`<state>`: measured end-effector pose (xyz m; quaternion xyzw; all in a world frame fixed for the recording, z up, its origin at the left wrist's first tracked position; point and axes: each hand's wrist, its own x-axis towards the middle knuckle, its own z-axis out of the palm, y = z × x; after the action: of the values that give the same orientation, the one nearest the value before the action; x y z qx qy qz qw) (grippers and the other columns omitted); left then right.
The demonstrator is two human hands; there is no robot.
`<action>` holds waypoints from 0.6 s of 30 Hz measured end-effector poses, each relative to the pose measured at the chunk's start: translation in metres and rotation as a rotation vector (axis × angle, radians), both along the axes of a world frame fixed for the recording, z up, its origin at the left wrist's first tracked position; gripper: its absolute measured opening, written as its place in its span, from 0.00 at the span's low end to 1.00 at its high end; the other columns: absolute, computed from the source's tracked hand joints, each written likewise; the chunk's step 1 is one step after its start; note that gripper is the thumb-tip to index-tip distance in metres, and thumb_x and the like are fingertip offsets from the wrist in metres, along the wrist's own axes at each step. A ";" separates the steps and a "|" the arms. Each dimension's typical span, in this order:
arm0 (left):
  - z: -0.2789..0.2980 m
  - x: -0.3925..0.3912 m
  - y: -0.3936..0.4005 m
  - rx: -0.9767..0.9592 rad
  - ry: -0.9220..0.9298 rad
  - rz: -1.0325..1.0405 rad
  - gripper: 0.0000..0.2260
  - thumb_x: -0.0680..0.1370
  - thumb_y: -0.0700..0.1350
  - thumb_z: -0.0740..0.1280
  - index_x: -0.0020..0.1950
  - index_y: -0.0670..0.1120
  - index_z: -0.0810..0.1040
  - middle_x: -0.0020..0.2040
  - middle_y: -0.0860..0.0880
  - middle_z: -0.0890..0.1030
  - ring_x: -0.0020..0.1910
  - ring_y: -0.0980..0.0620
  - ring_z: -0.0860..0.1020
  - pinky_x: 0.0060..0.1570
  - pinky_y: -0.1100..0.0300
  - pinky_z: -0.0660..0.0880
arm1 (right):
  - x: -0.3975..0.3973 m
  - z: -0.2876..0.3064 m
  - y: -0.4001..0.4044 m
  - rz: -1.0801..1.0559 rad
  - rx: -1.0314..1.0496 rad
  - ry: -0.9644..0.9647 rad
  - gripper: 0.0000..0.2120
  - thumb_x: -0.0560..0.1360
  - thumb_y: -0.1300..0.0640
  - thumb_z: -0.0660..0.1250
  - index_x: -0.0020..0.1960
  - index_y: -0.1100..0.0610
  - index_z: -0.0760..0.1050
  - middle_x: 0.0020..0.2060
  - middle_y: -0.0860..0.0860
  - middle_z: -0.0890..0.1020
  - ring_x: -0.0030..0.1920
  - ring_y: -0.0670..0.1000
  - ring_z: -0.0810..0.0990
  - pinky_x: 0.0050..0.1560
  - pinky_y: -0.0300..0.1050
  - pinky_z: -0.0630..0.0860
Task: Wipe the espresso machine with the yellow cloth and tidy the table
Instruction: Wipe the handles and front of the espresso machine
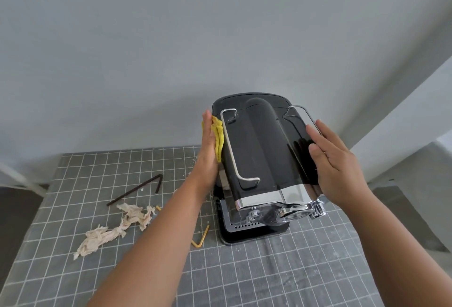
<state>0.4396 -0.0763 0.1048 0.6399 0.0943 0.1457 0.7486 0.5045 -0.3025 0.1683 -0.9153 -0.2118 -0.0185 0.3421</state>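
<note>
The espresso machine (259,155) stands at the far middle of the bench (97,245), its glossy black top facing up and its chrome front turned toward the near edge. The left hand (208,150) presses the yellow cloth (218,135) flat against the machine's left side, fingers straight and laid over the folded fabric rather than curled round it. The right hand (337,162) lies spread on the right side of the top, palm and straight fingers resting on the casing just beside the right wire rail (308,116), holding nothing.

The step in hand looks like wiping the left flank. To do it well, the right hand should brace the body firmly so the push from the left does not slide the machine across the bench. The cloth is bunched into a narrow fold; spreading it wider under the palm would cover more surface per stroke. Long strokes from far to near, top to bottom, would carry grime down and off rather than smearing it. The left wire rail (232,145) may snag the cloth if strokes stray onto the top.

Tidying is not done: a crumpled paper scrap (115,228), a dark bent rod (137,189) and a small yellow bent piece (201,238) lie on the bench to the left of the machine.
</note>
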 end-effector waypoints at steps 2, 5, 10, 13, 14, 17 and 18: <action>-0.008 -0.002 -0.003 -0.075 0.058 -0.007 0.22 0.80 0.68 0.45 0.74 0.71 0.53 0.78 0.56 0.61 0.76 0.59 0.62 0.74 0.59 0.60 | 0.000 -0.001 -0.001 0.004 -0.004 -0.009 0.19 0.82 0.54 0.55 0.73 0.47 0.66 0.75 0.38 0.60 0.73 0.40 0.59 0.67 0.36 0.55; -0.036 -0.011 -0.011 -0.057 0.122 -0.021 0.31 0.74 0.75 0.47 0.76 0.68 0.53 0.80 0.56 0.56 0.78 0.55 0.56 0.77 0.45 0.52 | 0.000 -0.001 -0.001 0.009 0.006 -0.009 0.19 0.82 0.54 0.55 0.72 0.48 0.67 0.75 0.39 0.60 0.74 0.41 0.59 0.68 0.37 0.55; -0.037 -0.027 -0.030 -0.009 -0.046 0.063 0.26 0.78 0.69 0.49 0.74 0.71 0.48 0.80 0.62 0.45 0.79 0.59 0.44 0.78 0.47 0.44 | -0.013 0.013 0.013 0.064 -0.194 -0.218 0.23 0.81 0.47 0.50 0.75 0.49 0.60 0.76 0.46 0.58 0.77 0.47 0.46 0.75 0.52 0.43; -0.038 -0.024 -0.026 0.014 -0.022 0.077 0.28 0.78 0.70 0.48 0.77 0.68 0.47 0.80 0.61 0.49 0.79 0.58 0.48 0.78 0.45 0.48 | -0.049 0.030 0.052 0.259 -0.112 -0.400 0.22 0.79 0.50 0.55 0.71 0.53 0.68 0.71 0.49 0.68 0.74 0.52 0.59 0.74 0.50 0.54; -0.040 -0.021 -0.024 0.000 0.021 0.073 0.27 0.77 0.71 0.48 0.76 0.69 0.49 0.80 0.62 0.51 0.79 0.58 0.50 0.78 0.45 0.49 | -0.062 0.029 0.065 0.305 -0.110 -0.452 0.20 0.78 0.51 0.58 0.68 0.55 0.73 0.65 0.50 0.74 0.67 0.55 0.68 0.70 0.49 0.63; -0.033 -0.012 -0.015 0.078 -0.008 0.040 0.24 0.78 0.69 0.47 0.74 0.73 0.47 0.79 0.65 0.43 0.78 0.62 0.40 0.78 0.47 0.42 | -0.082 0.011 0.085 0.295 -0.138 -0.513 0.14 0.75 0.52 0.64 0.57 0.56 0.81 0.46 0.50 0.79 0.45 0.53 0.74 0.47 0.52 0.76; -0.028 -0.009 -0.010 0.095 -0.020 0.022 0.24 0.79 0.68 0.48 0.74 0.73 0.45 0.78 0.66 0.40 0.77 0.64 0.38 0.78 0.47 0.40 | -0.083 0.006 0.084 0.283 -0.126 -0.503 0.14 0.75 0.51 0.63 0.55 0.56 0.81 0.42 0.49 0.78 0.42 0.53 0.73 0.43 0.51 0.76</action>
<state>0.4309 -0.0864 0.0766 0.6721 0.0870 0.1643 0.7168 0.4213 -0.2181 0.1745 -0.8627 -0.4163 -0.1836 0.2207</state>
